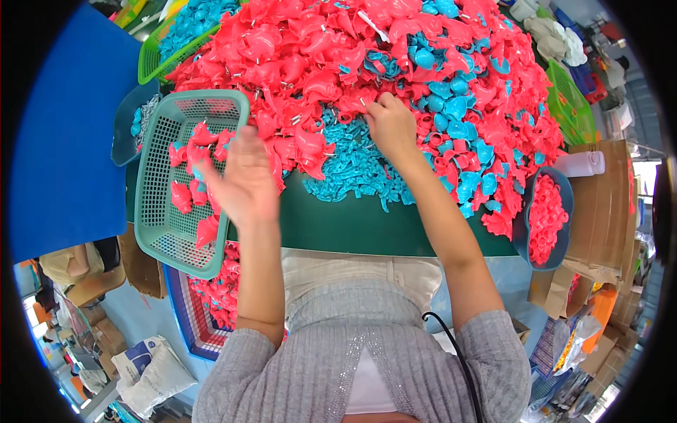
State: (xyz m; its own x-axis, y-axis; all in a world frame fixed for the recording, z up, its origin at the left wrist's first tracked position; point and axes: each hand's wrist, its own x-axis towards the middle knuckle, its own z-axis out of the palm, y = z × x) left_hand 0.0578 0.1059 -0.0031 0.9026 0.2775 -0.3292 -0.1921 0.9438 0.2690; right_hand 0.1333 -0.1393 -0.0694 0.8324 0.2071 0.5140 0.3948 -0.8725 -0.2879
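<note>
My left hand (243, 180) is over the right rim of a green plastic basket (151, 190), slightly blurred, its thumb and fingers apart with nothing visibly held. Inside that basket lie several pink plastic pieces (181, 196), some with blue parts on them. My right hand (391, 127) reaches to the middle of a large heap of glossy pink plastic parts (303, 42). Its fingertips are pinched together at the heap, and whatever they hold is too hidden to name. Just below and left of that hand lies a pile of small blue plastic pieces (352, 162). Blue rounded shells (455, 106) are mixed in on the right.
A dark tub of small metal parts (144, 116) stands left of the basket. At the table's right end sits a dark tub of pink rings (546, 218) beside a cardboard box (599, 204). Green baskets (570, 106) flank the heap. Below the table edge is a blue crate (185, 310).
</note>
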